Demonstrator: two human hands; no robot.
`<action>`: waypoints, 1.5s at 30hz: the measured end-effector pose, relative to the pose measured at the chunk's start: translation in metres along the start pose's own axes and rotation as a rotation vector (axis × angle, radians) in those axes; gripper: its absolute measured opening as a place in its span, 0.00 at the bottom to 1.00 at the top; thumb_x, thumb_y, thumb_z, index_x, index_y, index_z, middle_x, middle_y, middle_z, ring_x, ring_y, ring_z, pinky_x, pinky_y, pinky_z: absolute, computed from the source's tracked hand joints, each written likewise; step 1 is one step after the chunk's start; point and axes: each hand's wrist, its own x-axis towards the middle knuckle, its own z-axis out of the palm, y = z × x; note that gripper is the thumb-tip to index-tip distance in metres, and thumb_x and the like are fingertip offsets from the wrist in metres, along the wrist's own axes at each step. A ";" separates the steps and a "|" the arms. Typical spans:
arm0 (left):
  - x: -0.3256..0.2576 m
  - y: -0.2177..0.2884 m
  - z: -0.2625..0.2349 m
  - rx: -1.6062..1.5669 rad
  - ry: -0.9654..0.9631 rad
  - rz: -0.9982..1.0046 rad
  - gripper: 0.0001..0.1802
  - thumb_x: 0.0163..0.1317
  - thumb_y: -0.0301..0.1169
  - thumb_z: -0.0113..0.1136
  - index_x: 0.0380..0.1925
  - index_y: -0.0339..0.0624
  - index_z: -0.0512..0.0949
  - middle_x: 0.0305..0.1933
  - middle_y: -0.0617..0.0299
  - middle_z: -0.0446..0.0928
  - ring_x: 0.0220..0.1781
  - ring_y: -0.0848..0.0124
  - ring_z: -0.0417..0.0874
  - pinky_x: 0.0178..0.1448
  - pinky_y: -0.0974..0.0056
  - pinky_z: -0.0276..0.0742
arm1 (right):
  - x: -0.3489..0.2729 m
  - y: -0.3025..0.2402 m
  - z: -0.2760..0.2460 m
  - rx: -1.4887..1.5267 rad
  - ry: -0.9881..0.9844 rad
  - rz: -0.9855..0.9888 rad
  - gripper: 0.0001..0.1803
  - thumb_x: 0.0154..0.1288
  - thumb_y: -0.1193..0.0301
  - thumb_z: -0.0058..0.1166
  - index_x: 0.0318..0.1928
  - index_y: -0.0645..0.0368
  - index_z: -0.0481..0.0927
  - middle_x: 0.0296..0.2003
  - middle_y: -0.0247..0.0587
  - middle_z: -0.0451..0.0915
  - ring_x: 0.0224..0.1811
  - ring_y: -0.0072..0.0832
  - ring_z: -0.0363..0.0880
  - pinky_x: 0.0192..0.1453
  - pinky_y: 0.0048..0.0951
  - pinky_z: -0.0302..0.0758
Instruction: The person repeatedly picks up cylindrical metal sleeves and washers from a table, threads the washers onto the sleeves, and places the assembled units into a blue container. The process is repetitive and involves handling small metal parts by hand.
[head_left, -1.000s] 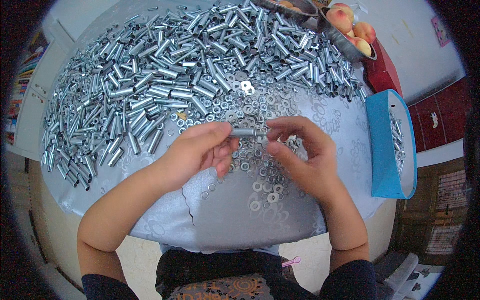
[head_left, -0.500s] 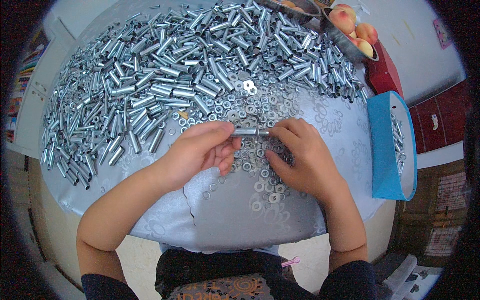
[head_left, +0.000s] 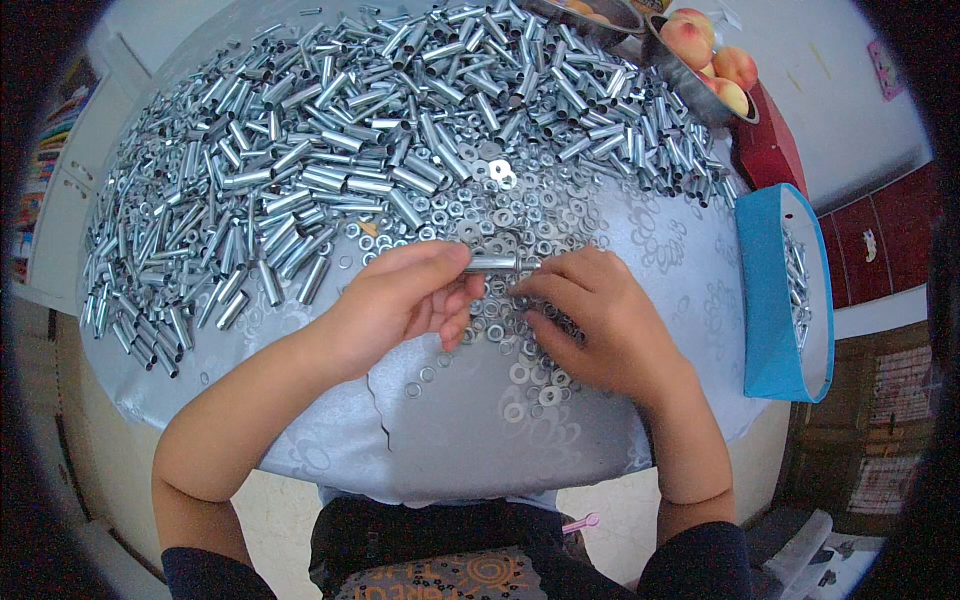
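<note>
- Nearest, a person's dark-clothed lap (head_left: 435, 530) sits at the edge of the cloth-covered table (head_left: 450, 455), a small pink handle (head_left: 582, 523) beside it.
- The left hand (head_left: 405, 300) pinches one end of a shiny metal tube (head_left: 492, 263) between thumb and bent forefinger; its other fingers curl loosely below. It has barely shifted over the last second.
- The tube lies nearly level above the tabletop, between the two hands, with a small ring (head_left: 518, 264) around its free end.
- The right hand (head_left: 605, 320) has changed most: a second ago its fingers stood spread around that end; now the back of the hand is turned up and the fingertips are bent in close to the ring. Whether they grip anything cannot be told.
- That suggests the left hand is steadying the tube while the right works at its ringed end; whether the ring is seated is unclear.
- Beyond and beneath lie loose washers (head_left: 503, 216), with a blue box (head_left: 757, 300) holding metal pieces to the right.
- Farther off spreads a great heap of tubes (head_left: 345, 140), with a metal bowl (head_left: 690, 80) of peaches (head_left: 735, 68) near its far right edge.
</note>
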 end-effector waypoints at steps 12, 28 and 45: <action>-0.001 0.001 0.002 0.033 0.038 -0.008 0.18 0.66 0.40 0.39 0.30 0.35 0.70 0.20 0.65 0.65 0.22 0.72 0.69 0.30 0.68 0.67 | 0.003 -0.005 -0.002 0.248 0.134 0.287 0.10 0.53 0.72 0.56 0.36 0.60 0.74 0.32 0.44 0.74 0.35 0.38 0.74 0.39 0.33 0.71; 0.000 -0.001 -0.002 0.099 -0.053 -0.020 0.18 0.66 0.42 0.42 0.32 0.35 0.69 0.23 0.65 0.67 0.23 0.73 0.70 0.31 0.71 0.66 | 0.000 -0.008 0.005 0.661 0.272 0.397 0.11 0.55 0.75 0.56 0.39 0.62 0.74 0.35 0.39 0.77 0.37 0.24 0.76 0.43 0.24 0.72; -0.001 0.000 -0.001 0.194 -0.165 0.034 0.18 0.66 0.41 0.41 0.34 0.36 0.70 0.25 0.66 0.68 0.24 0.77 0.70 0.30 0.74 0.66 | -0.004 -0.012 -0.003 0.726 0.211 0.465 0.14 0.56 0.74 0.55 0.44 0.61 0.75 0.32 0.40 0.79 0.31 0.24 0.77 0.38 0.24 0.74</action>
